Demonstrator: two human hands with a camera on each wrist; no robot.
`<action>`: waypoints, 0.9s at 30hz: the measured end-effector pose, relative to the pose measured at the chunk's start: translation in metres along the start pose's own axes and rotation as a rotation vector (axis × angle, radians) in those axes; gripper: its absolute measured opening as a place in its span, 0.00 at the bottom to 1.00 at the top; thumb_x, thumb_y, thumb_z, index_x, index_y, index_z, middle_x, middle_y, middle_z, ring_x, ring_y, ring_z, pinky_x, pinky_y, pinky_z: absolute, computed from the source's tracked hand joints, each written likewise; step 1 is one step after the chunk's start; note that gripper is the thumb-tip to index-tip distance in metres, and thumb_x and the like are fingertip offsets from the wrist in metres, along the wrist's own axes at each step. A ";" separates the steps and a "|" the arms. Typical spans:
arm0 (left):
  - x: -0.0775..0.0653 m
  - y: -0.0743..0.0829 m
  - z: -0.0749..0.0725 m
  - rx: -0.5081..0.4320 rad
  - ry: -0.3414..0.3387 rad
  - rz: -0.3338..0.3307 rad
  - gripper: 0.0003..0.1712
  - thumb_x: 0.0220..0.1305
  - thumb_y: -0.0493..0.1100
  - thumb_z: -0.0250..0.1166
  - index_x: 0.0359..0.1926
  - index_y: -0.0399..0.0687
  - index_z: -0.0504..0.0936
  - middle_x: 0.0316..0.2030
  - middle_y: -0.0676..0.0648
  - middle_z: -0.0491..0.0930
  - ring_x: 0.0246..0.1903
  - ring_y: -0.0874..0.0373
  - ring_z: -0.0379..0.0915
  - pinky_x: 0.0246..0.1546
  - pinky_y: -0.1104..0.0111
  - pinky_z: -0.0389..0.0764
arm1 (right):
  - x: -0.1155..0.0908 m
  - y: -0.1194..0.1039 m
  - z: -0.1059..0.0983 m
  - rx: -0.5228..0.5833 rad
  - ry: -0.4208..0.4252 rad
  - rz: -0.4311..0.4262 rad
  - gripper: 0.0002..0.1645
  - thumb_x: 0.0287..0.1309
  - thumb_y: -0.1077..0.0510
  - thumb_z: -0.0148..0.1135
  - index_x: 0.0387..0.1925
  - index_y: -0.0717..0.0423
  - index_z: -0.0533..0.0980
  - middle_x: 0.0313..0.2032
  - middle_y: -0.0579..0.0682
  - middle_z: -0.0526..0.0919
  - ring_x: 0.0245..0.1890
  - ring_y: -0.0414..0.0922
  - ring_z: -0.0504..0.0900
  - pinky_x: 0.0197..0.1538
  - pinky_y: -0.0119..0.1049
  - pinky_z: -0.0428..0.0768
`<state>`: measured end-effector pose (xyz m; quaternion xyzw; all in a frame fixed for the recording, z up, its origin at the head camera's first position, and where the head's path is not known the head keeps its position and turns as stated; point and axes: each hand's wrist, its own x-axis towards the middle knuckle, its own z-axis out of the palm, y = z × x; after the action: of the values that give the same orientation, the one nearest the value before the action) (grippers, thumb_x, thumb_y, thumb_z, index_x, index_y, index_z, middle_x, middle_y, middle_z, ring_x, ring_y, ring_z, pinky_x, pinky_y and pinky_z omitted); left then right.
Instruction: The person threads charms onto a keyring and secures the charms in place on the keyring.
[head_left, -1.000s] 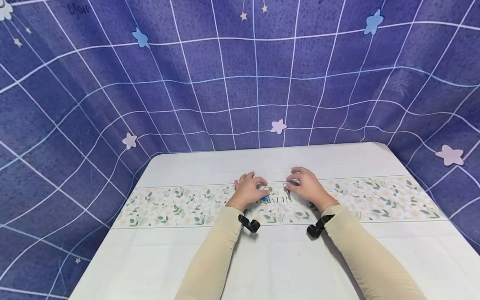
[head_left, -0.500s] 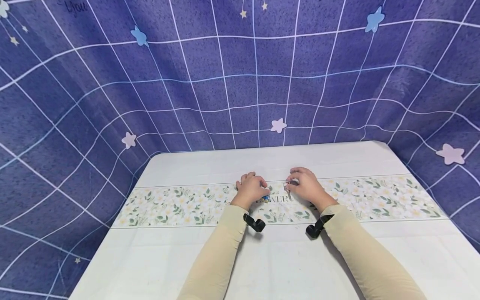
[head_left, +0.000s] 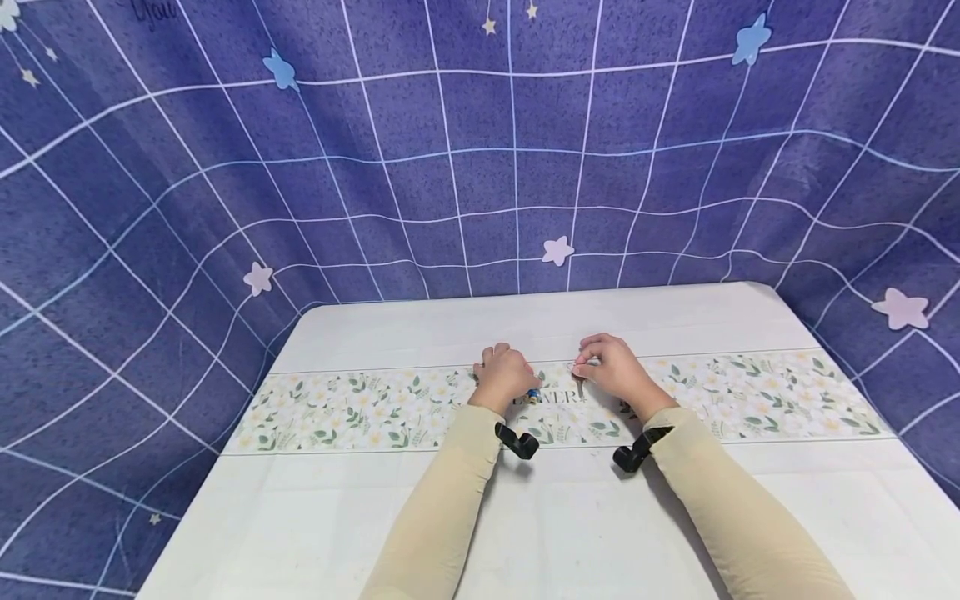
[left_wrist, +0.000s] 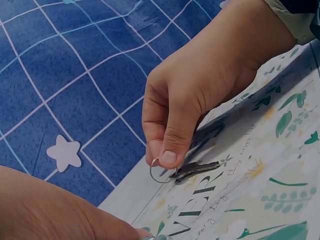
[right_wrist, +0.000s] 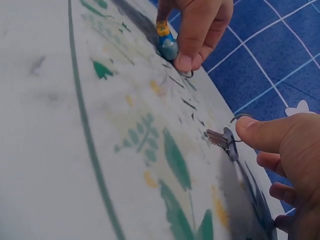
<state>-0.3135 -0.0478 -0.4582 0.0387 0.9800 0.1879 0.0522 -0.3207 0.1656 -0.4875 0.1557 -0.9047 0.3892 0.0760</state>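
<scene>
My left hand (head_left: 504, 377) pinches a small blue-and-yellow keychain charm (right_wrist: 167, 41) by its metal ring; the charm hangs just under the fingers, close to the tabletop. Across from it, the right hand (head_left: 611, 367) holds a thin metal key ring (left_wrist: 152, 175) between thumb and forefinger. Keys (right_wrist: 227, 142) hang from that ring, right above the printed lettering. The remaining right fingers are loosely bent. A gap separates charm and keys. In the left wrist view only part of the left hand (left_wrist: 55, 215) shows at the lower left, and the charm is mostly hidden.
A white table cover (head_left: 555, 517) with a floral printed band (head_left: 337, 412) lies beneath both hands. Behind it and at the sides hangs a blue curtain (head_left: 480, 192) with a grid and stars. Black wrist cameras (head_left: 519, 441) sit at both wrists.
The left hand has shifted slightly right and turned, its thumb and forefinger closing together around the charm's ring. The right hand has drawn its fingertips together on the key ring, staying nearly in place.
</scene>
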 end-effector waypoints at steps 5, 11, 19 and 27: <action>0.001 0.002 0.000 0.037 -0.007 -0.022 0.18 0.58 0.57 0.74 0.22 0.53 0.83 0.63 0.41 0.71 0.66 0.39 0.58 0.64 0.40 0.61 | 0.000 -0.002 -0.001 0.065 0.010 0.010 0.06 0.55 0.64 0.74 0.27 0.60 0.83 0.55 0.65 0.80 0.58 0.63 0.76 0.62 0.57 0.72; -0.001 0.001 0.001 0.047 0.005 -0.023 0.20 0.58 0.59 0.73 0.22 0.51 0.83 0.61 0.40 0.72 0.63 0.38 0.60 0.62 0.43 0.64 | -0.001 -0.003 -0.002 0.178 0.018 0.035 0.05 0.55 0.65 0.73 0.27 0.60 0.82 0.56 0.65 0.79 0.60 0.63 0.75 0.65 0.57 0.70; -0.005 -0.004 -0.005 -0.120 0.032 -0.005 0.20 0.62 0.55 0.70 0.18 0.52 0.82 0.51 0.42 0.79 0.59 0.37 0.64 0.61 0.43 0.65 | -0.001 -0.003 -0.005 0.341 0.034 0.078 0.06 0.56 0.65 0.72 0.30 0.66 0.83 0.57 0.67 0.79 0.62 0.63 0.72 0.71 0.56 0.60; -0.008 -0.004 -0.019 -0.236 0.016 0.038 0.16 0.66 0.47 0.64 0.22 0.47 0.87 0.46 0.52 0.85 0.63 0.35 0.61 0.64 0.42 0.63 | -0.001 -0.008 -0.010 0.476 0.038 0.150 0.14 0.58 0.62 0.72 0.37 0.72 0.82 0.59 0.65 0.78 0.66 0.61 0.71 0.72 0.53 0.58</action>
<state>-0.3082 -0.0591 -0.4417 0.0494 0.9505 0.3033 0.0450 -0.3173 0.1681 -0.4752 0.0945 -0.7949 0.5988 0.0250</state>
